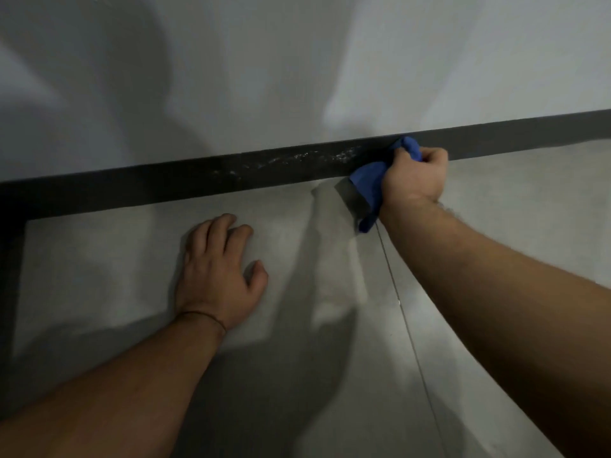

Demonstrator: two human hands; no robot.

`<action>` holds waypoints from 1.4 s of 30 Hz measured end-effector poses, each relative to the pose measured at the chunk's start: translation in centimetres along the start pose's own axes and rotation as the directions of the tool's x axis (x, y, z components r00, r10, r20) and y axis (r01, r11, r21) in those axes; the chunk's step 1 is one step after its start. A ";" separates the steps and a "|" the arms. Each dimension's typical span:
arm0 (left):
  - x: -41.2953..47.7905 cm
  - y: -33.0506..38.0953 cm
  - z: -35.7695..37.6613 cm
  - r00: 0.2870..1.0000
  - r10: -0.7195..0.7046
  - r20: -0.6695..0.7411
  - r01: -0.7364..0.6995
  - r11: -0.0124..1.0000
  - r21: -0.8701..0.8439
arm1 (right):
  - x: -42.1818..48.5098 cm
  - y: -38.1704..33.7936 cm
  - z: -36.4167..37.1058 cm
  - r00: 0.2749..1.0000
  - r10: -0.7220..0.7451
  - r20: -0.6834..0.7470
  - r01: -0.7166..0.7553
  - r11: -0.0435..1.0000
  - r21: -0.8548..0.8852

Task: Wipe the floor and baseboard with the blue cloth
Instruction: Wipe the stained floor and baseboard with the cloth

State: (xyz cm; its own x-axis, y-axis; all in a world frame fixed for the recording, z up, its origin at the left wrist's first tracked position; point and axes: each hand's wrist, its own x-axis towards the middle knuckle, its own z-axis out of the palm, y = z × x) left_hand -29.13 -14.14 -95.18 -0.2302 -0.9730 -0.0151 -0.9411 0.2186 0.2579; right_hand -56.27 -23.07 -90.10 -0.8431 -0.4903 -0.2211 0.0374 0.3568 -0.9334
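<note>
Up close, right hand (413,175) clenching blue cloth (368,185) against baseboard (165,183), left hand (220,272) spread on floor (99,259)

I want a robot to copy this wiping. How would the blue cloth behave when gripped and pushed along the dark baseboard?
The bunched blue cloth looks soft and floppy: it folds around the right hand and its loose end droops to the grey floor. It is probably light, since a one-handed grip holds it. Pushed along the dark baseboard, it would likely crumple rather than slide stiffly.
</note>
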 end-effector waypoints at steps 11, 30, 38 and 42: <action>0.1 -0.2 0.0 1.000 0.013 0.014 -0.013 0.999 0.049 | -5.5 1.4 2.4 0.958 -0.065 0.278 0.066 0.998 0.009; 0.0 0.2 -0.7 0.998 -0.025 0.058 0.023 0.999 0.040 | -3.9 1.9 3.1 0.969 0.152 0.194 -0.141 0.988 -0.066; -0.1 -0.1 -0.2 1.000 -0.009 -0.003 0.009 1.000 -0.005 | -4.6 0.1 2.2 0.987 0.110 0.121 -0.119 0.990 0.075; -0.1 -0.2 -0.2 1.000 -0.014 0.016 0.014 1.000 0.007 | -7.6 0.1 4.0 0.973 0.069 0.219 -0.078 0.996 0.034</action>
State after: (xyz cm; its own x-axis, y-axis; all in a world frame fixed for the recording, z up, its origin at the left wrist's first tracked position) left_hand -28.93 -14.13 -95.07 -0.2207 -0.9747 -0.0340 -0.9461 0.2055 0.2505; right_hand -47.73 -22.55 -89.64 -0.7001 -0.6270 -0.3416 0.1214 0.3669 -0.9223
